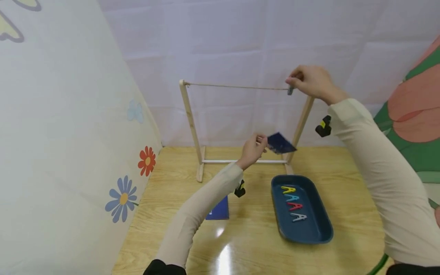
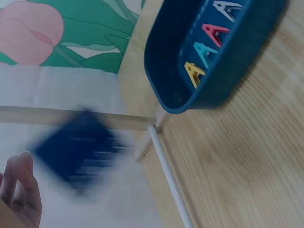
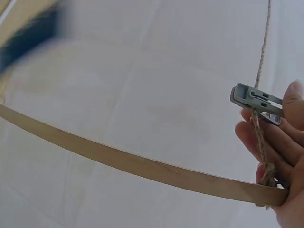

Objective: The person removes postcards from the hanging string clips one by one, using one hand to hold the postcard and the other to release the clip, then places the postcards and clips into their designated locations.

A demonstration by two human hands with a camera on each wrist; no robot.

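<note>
My right hand (image 1: pixel 314 82) pinches a grey clothespin (image 3: pixel 256 102) between thumb and fingers. The clothespin sits on the twine (image 1: pixel 237 86), close to the knot at the right post. Lower and to the left is my left hand (image 1: pixel 252 151), its fingers loosely bent. Just past its fingertips a dark blue square card (image 1: pixel 281 143) is in the air, tilted like a diamond. In the left wrist view this card (image 2: pixel 80 149) is motion-blurred beside the fingertips, while the hand is sharp; no finger is seen wrapped over it.
A wooden frame (image 1: pixel 190 118) carries the twine, with a white bar (image 1: pixel 223 161) along its base. In front stands a dark blue tray (image 1: pixel 323 225) holding a yellow, a turquoise, a red and a white clothespin. Another blue card (image 1: pixel 220 210) lies partly under my left forearm.
</note>
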